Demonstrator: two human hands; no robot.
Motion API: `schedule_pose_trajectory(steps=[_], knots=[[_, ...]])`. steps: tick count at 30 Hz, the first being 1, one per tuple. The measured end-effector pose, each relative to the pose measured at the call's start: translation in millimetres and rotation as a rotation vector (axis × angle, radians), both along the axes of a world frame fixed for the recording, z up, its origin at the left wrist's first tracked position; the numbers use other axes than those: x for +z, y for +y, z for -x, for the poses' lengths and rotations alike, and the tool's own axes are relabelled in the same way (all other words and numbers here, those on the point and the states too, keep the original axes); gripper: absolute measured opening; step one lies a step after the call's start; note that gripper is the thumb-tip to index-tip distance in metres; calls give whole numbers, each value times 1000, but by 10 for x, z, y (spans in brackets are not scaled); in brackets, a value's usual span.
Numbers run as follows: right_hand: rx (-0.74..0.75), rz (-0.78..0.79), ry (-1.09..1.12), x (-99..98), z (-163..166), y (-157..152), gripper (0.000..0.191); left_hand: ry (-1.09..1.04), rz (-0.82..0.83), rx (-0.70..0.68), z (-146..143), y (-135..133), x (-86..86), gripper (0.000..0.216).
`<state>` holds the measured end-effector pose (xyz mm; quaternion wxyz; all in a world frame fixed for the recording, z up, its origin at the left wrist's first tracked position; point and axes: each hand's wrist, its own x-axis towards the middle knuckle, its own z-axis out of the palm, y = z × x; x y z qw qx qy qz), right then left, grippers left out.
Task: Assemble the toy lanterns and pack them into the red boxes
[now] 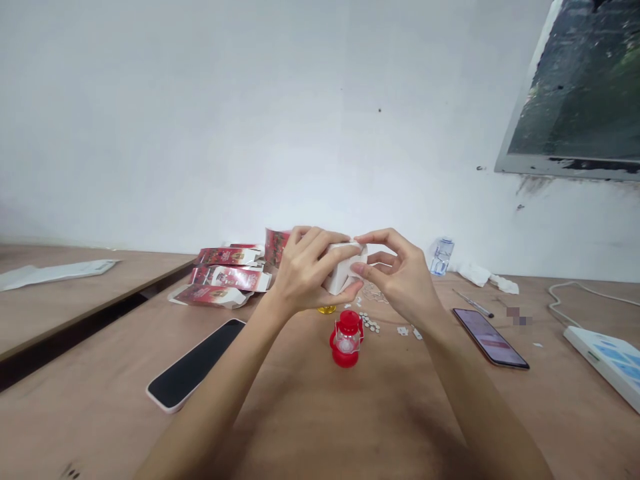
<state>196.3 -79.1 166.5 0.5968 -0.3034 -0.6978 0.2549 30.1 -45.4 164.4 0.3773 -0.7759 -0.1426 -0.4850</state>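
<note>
My left hand (310,270) is wrapped round a small white box (343,273), held up above the table. My right hand (405,273) has its forefinger and thumb on the right end of the same box, with the other fingers curled. Just below the hands stands a small red toy lantern (346,340) with a clear middle. Part of a gold-yellow base (327,309) shows behind it, mostly hidden by my left hand. Several small round silvery discs (370,323) lie right of the lantern, close to small white pieces (403,331).
Several red printed cartons (220,275) lie at the back left. A dark-screened phone (197,363) is beside my left forearm; another phone (490,337) lies at right, near a screwdriver (473,303). Crumpled tissue (475,274), a clear plastic piece (442,257) and a white box with a cord (607,360) are also there.
</note>
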Motion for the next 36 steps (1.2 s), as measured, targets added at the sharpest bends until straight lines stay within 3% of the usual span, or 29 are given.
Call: schedule_pose_trajectory(steps=[6,12,21,25,29,32,36], knots=[[-44,17,-18,-2,-31,86,25,101,190,107,23,4,37,65],[-52,13,-66,-1,-72,116,24,83,215,97,24,17,28,47],[-28,79,-51,38,-101,66,29,47,118,17,19,25,25,49],[69,78,-50,41,-126,102,36,20,84,-45,9,27,15,52],[311,146,-40,13,-157,180,47,0,84,-141,-13,-6,13,56],[392,207,5,-42,-138,282,52,2,201,-118,-26,-49,37,60],[134,-42,3,-146,-33,406,45,-227,543,-28,28,-26,83,56]])
